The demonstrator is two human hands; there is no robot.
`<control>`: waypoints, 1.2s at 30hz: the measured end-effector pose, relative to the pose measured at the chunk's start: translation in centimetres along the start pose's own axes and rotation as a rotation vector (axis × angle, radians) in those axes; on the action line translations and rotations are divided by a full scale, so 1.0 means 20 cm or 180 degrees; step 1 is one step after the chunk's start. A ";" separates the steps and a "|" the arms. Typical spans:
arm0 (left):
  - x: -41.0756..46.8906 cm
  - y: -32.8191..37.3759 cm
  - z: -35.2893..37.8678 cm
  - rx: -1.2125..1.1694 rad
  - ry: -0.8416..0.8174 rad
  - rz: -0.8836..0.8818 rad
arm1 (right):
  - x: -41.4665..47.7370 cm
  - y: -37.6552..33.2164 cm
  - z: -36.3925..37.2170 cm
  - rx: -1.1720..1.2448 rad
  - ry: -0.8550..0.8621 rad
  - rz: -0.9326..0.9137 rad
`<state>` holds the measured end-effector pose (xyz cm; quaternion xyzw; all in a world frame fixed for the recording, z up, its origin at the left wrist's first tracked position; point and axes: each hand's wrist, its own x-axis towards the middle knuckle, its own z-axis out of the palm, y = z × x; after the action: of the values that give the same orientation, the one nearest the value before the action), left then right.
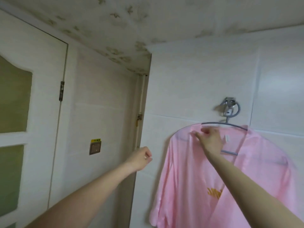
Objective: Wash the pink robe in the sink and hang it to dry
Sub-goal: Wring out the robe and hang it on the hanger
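Pink robe (189,186), white neck tag (227,138) illegible, on grey hanger (227,125) at wall hook (229,107); right hand (211,140) pinches its collar, left hand (141,159) curled, holding nothing, apart; yellow sticker (95,140) unreadable.

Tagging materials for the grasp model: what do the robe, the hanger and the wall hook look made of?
Robe: thin, smooth pink fabric, perhaps satin or polyester; it drapes limply with a faint sheen.
Hanger: thin grey rod with a matte look, either coated metal or plastic; cannot tell which.
Wall hook: bare shiny metal, probably chrome or steel, judging by its bright reflections.
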<state>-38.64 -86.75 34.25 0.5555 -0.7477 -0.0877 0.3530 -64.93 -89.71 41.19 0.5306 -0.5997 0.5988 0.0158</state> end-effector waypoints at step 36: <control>0.46 0.53 0.20 -0.2105 0.0400 -0.0008 | -0.04 0.26 -0.30 0.2553 -0.1353 0.0346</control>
<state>-50.49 -92.13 40.78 0.4162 -0.6548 -0.2916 0.5595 -71.72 -86.20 38.82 0.5737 -0.3373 0.6615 -0.3457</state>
